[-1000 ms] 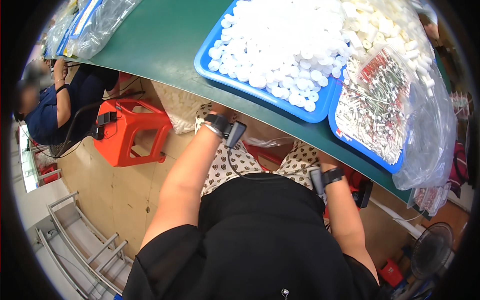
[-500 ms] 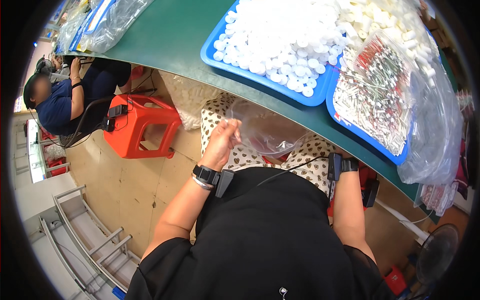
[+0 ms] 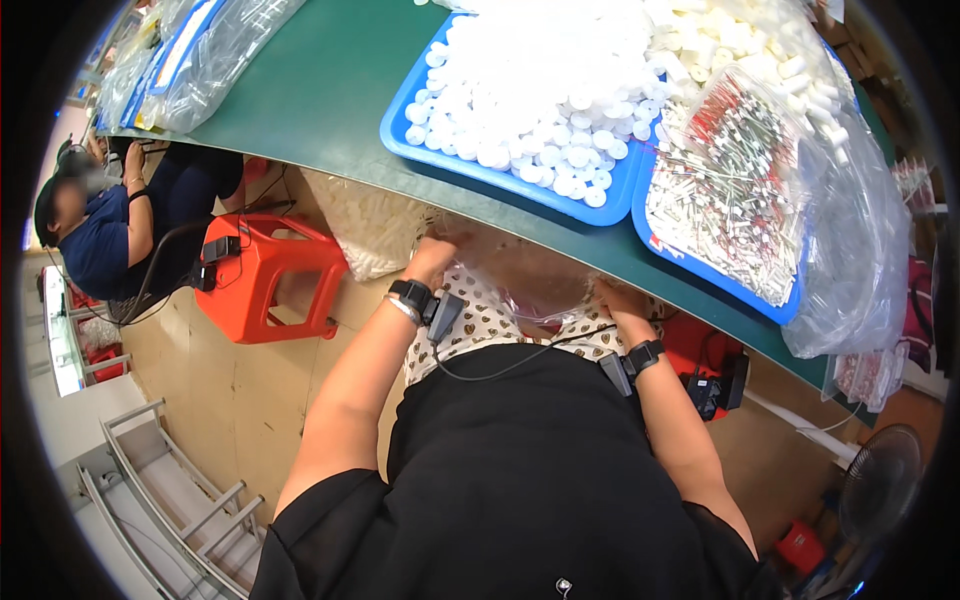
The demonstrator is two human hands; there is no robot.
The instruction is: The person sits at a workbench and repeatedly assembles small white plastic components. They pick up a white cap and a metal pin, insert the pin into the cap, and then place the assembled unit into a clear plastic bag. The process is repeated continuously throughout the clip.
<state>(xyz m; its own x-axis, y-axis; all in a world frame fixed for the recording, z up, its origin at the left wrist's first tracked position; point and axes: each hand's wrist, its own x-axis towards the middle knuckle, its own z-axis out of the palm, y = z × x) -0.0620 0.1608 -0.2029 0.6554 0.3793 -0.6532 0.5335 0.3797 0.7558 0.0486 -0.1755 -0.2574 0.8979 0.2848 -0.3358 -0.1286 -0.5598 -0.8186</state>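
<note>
A clear plastic bag lies over my lap, partly under the front edge of the green table. My left hand is at the bag's left side, its fingertips going out of sight beneath the table edge. At the bag's right side is my right hand, with the fingers mostly hidden, so its hold on the bag cannot be made out. On the table in front of me, a blue tray is heaped with small round white plastic pieces.
A second blue tray holds white tubes and metal pins with red parts. Beside it lies a big clear bag. To the left are a red stool, a filled bag and a seated person. A fan stands at lower right.
My left hand has moved from above the bag forward to its left side near the table edge. My right hand has come out from under the table toward the bag. The view has shifted slightly.
</note>
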